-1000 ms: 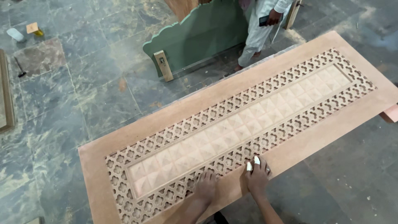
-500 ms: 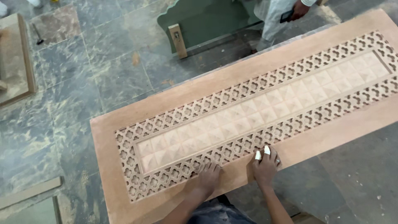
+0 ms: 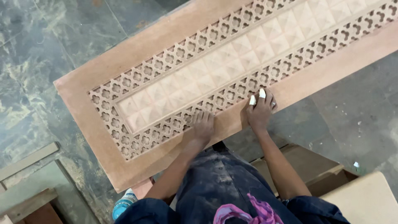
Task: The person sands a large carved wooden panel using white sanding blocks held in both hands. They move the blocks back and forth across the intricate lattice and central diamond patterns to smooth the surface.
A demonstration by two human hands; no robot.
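Head view: a long carved wooden panel (image 3: 124, 62) lies flat and runs on a slant from the lower left to the upper right, above a grey stone floor (image 3: 49, 49). A band of pierced lattice (image 3: 215, 99) frames a middle field of small raised pyramid squares (image 3: 232, 62); a plain flat border runs around it.

The left hand (image 3: 203, 126) lies palm down on the panel's near edge, fingers stretched flat onto the lattice band, grip wide and holding nothing. The right hand (image 3: 260, 111) rests just beside it along the same near edge, also flat and holding nothing, fingers (image 3: 269, 99) reaching onto the lattice. Two of its fingertips wear white caps (image 3: 257, 96).

The person's dark, dusty clothing (image 3: 224, 186) fills the bottom middle. Wooden boards (image 3: 29, 157) lie on the floor at lower left, a pale board (image 3: 365, 199) at lower right.
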